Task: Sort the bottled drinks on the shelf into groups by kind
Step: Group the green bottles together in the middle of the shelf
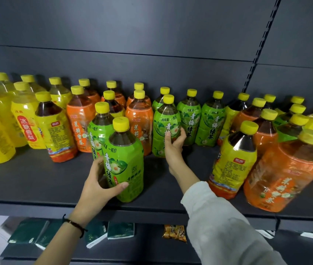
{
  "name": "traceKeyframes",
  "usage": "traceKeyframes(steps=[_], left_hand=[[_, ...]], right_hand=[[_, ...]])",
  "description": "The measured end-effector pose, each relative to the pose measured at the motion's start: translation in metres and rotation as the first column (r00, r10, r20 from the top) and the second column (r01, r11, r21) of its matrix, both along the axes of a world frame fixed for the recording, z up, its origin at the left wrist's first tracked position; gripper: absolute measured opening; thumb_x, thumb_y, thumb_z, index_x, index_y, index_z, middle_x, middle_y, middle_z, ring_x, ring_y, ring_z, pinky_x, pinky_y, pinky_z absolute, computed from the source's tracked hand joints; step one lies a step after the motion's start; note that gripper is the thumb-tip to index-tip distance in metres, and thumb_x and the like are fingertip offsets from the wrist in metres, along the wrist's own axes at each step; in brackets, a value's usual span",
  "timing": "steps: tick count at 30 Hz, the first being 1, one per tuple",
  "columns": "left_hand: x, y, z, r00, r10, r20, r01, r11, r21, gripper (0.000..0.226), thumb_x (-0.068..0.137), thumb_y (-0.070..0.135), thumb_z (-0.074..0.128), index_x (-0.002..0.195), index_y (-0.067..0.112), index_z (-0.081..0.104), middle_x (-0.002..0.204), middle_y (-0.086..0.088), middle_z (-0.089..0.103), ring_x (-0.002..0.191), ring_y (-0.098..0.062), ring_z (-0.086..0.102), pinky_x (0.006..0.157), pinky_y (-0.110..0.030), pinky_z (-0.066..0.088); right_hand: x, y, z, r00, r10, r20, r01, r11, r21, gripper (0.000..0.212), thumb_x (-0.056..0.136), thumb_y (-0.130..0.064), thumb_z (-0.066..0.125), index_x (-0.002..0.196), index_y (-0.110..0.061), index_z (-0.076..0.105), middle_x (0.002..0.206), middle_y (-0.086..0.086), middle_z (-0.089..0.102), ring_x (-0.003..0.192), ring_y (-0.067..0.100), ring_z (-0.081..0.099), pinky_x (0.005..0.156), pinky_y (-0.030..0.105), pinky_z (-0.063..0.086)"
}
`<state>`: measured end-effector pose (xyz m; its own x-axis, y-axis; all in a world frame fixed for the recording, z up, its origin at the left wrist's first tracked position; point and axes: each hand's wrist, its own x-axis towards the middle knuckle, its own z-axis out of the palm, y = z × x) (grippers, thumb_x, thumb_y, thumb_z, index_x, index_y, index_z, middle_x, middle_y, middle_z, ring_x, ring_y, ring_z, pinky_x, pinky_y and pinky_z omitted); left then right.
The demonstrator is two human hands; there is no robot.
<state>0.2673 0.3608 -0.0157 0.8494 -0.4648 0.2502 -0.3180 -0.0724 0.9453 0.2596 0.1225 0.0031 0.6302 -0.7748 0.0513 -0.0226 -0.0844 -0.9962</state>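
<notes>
Many yellow-capped bottles stand on a dark shelf (37,180). My left hand (99,186) grips a green-label bottle (127,161) near the front edge, thumb across its label. Just behind that one stands a second green bottle (99,129). My right hand (174,146) holds another green-label bottle (166,125) further back, fingers curled round its side. Two more green bottles (189,119) stand to its right. Orange-label bottles (80,121) stand in the middle, yellow-label bottles (24,123) at the left.
A mixed cluster stands at the right: a yellow-label dark-tea bottle (234,161), a big orange bottle (283,173), others behind. Bare shelf lies at the front left. A lower shelf holds dark green packets (120,230) and an orange snack bag (174,232).
</notes>
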Motion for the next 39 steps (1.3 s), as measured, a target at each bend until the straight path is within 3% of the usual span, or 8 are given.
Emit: traceKeyframes(steps=[9, 14, 19, 25, 28, 32, 35, 39], left_hand=[[0.003, -0.006, 0.001, 1.000, -0.024, -0.019, 0.024, 0.999, 0.021, 0.107, 0.042, 0.067, 0.084, 0.134, 0.032, 0.040, 0.132, 0.013, 0.055, 0.126, -0.008, 0.049, 0.109, -0.044, 0.038], [-0.010, -0.019, 0.000, 0.997, 0.075, 0.023, -0.075, 0.997, -0.003, 0.096, 0.043, 0.059, 0.085, 0.122, 0.030, 0.039, 0.123, 0.018, 0.053, 0.116, 0.003, 0.050, 0.101, -0.028, 0.041], [-0.024, -0.052, -0.001, 0.985, 0.134, 0.105, -0.126, 0.989, -0.075, 0.089, 0.047, 0.050, 0.089, 0.112, 0.021, 0.036, 0.112, 0.012, 0.051, 0.106, 0.000, 0.052, 0.087, -0.010, 0.042], [-0.030, -0.068, 0.009, 0.970, -0.139, 0.202, 0.128, 0.989, 0.070, 0.059, 0.061, 0.040, 0.080, 0.107, 0.031, 0.044, 0.120, 0.008, 0.058, 0.109, 0.013, 0.051, 0.091, -0.017, 0.046], [-0.020, -0.050, 0.021, 0.871, 0.057, 0.488, -0.087, 0.995, 0.038, 0.036, 0.072, 0.034, 0.076, 0.103, 0.023, 0.061, 0.123, 0.003, 0.057, 0.115, 0.001, 0.049, 0.098, -0.027, 0.041], [0.006, -0.029, 0.027, 0.721, 0.545, 0.428, -0.532, 0.831, -0.163, 0.068, 0.071, 0.025, 0.081, 0.128, 0.009, 0.048, 0.132, -0.016, 0.045, 0.127, -0.026, 0.036, 0.106, -0.040, 0.032], [0.034, -0.025, 0.021, 0.866, 0.438, 0.241, -0.432, 0.898, -0.080, 0.101, 0.065, 0.024, 0.085, 0.145, 0.011, 0.025, 0.146, -0.013, 0.034, 0.135, -0.022, 0.031, 0.112, -0.040, 0.029], [0.057, -0.024, 0.008, 0.921, 0.340, 0.189, -0.340, 0.940, -0.033, 0.107, 0.061, 0.020, 0.088, 0.146, 0.020, 0.023, 0.145, -0.007, 0.039, 0.130, -0.016, 0.039, 0.108, -0.046, 0.038]], right_hand=[[-0.013, -0.002, 0.003, 0.991, 0.128, 0.048, -0.129, 0.991, 0.021, 0.062, 0.101, -0.030, 0.041, 0.150, -0.033, 0.004, 0.157, 0.000, 0.022, 0.138, 0.020, 0.032, 0.100, 0.030, 0.031], [-0.048, 0.024, 0.013, 0.997, 0.065, 0.051, -0.061, 0.995, -0.078, 0.066, 0.090, -0.053, 0.053, 0.146, -0.046, 0.019, 0.158, -0.007, 0.017, 0.144, 0.021, 0.018, 0.114, 0.046, 0.024], [-0.100, 0.071, 0.009, 0.918, 0.368, 0.149, -0.331, 0.916, -0.227, 0.071, 0.065, -0.066, 0.066, 0.124, -0.063, 0.027, 0.146, -0.013, 0.027, 0.135, 0.008, 0.032, 0.108, 0.029, 0.035], [-0.112, 0.037, 0.008, 0.963, 0.202, 0.178, -0.161, 0.962, -0.221, 0.063, 0.072, -0.039, 0.078, 0.117, -0.060, 0.040, 0.131, -0.012, 0.049, 0.124, 0.010, 0.049, 0.102, 0.042, 0.046], [-0.125, 0.013, 0.001, 0.976, 0.073, 0.203, -0.037, 0.984, -0.177, 0.037, 0.088, -0.024, 0.067, 0.116, -0.043, 0.050, 0.120, -0.013, 0.057, 0.119, 0.015, 0.055, 0.097, 0.034, 0.049], [-0.126, 0.015, -0.008, 0.980, 0.003, 0.200, 0.018, 0.994, -0.103, 0.056, 0.090, -0.028, 0.064, 0.136, -0.034, 0.033, 0.134, -0.005, 0.046, 0.127, 0.017, 0.046, 0.102, 0.032, 0.043], [-0.115, 0.033, -0.012, 0.983, -0.026, 0.180, 0.060, 0.980, -0.189, 0.099, 0.072, -0.039, 0.079, 0.144, -0.043, 0.012, 0.145, -0.011, 0.026, 0.136, 0.012, 0.030, 0.111, 0.033, 0.030], [-0.097, 0.048, -0.011, 0.979, -0.122, 0.164, 0.167, 0.939, -0.300, 0.109, 0.068, -0.025, 0.085, 0.143, -0.047, 0.009, 0.137, -0.022, 0.022, 0.128, -0.001, 0.021, 0.113, 0.036, 0.022]])
